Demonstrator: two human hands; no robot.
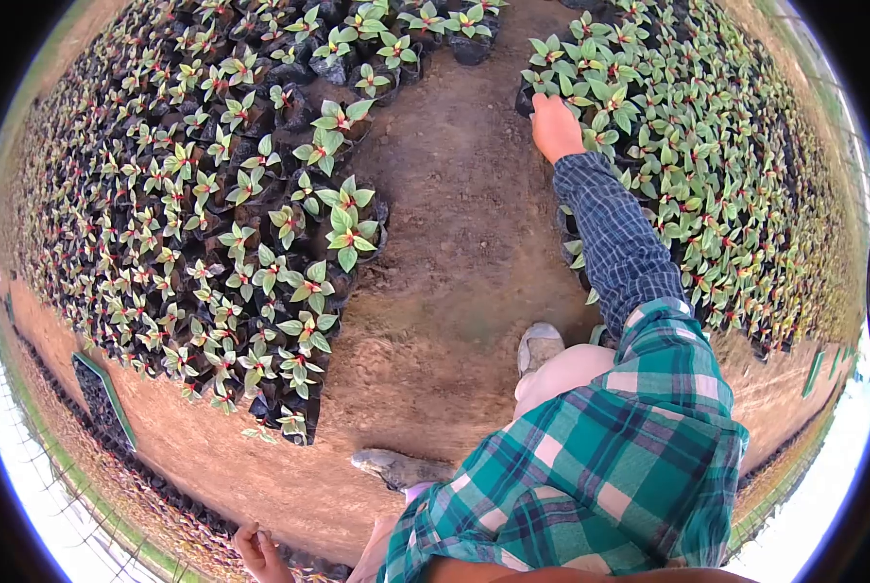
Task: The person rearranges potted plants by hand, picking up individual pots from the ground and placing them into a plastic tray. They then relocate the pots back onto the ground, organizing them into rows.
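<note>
Reaching out over the right bed (pixel 692 185), right hand (pixel 556 126) was at its inner edge, by the soil path (pixel 444 185). Sleeve (pixel 614 228) was dark blue check, arm running up-frame and slightly left from the shoulder. Nearest thing: a potted seedling (pixel 573 89) at the bed's edge, leaves right by the fingers. Grip narrow, fingers bent down and in; cannot tell if it was closed on leaf, stem or black bag (pixel 524 99), as the hand hid the contact. Seedling looked upright, long axis roughly vertical, tip pointing up toward the camera, leaves fanned outward; stem mostly hidden, so exact lean not readable. Black bag showed just beside the fingertips, on their left.

Left hand (pixel 260 554) was low at the lower left edge of view, well apart from the right one, fingers bent; grip width and any held item, cannot tell. Left bed (pixel 192 214) had similar seedlings in black bags, leaves green with reddish centers. Shoes (pixel 540 348) on bare soil, green plaid shirt (pixel 571 457) filling lower right.
</note>
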